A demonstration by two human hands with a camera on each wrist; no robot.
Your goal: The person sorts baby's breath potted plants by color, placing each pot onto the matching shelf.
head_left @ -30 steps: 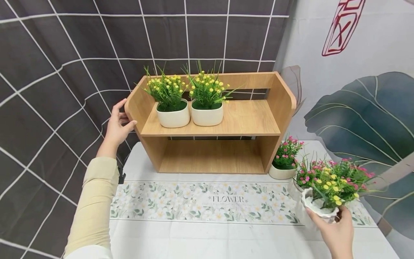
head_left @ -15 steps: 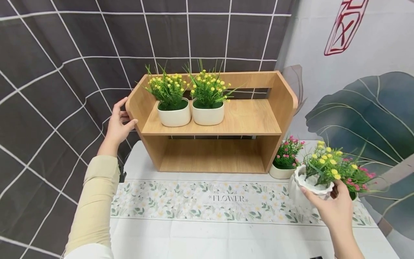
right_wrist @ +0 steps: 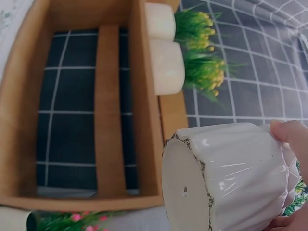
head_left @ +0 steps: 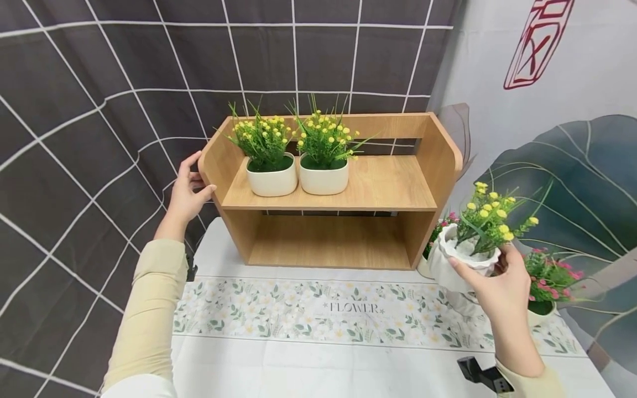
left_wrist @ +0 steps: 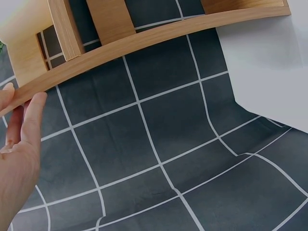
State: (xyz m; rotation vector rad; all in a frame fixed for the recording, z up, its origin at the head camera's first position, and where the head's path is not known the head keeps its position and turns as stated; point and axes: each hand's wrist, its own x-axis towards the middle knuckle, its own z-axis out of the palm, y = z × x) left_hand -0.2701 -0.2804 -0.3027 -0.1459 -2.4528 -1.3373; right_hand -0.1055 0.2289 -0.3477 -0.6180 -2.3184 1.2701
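My right hand point(head_left: 502, 282) grips the scalloped rim of a white ceramic flowerpot point(head_left: 455, 262) with yellow flowers, raised above the table at the shelf's right end. In the right wrist view the flowerpot point(right_wrist: 236, 173) is tipped sideways, its round base visible. My left hand point(head_left: 186, 193) holds the left side panel of a wooden two-tier shelf point(head_left: 328, 237), thumb on one face and fingers on the other. That panel's edge point(left_wrist: 159, 41) crosses the left wrist view. Two cream oval pots point(head_left: 272, 181) point(head_left: 324, 179) with yellow flowers stand side by side on the upper tier.
Pink-flowered plants stand on the table right of the shelf, one pot point(head_left: 539, 312) beyond my right hand, another point(head_left: 424, 269) mostly hidden against the panel. A second white scalloped pot point(head_left: 465, 304) shows partly below the held one. A floral runner point(head_left: 298, 309) crosses the white table.
My right hand has lifted the white flowerpot up and leftward, off the group of plants at the right. My left hand stays on the shelf's side panel.
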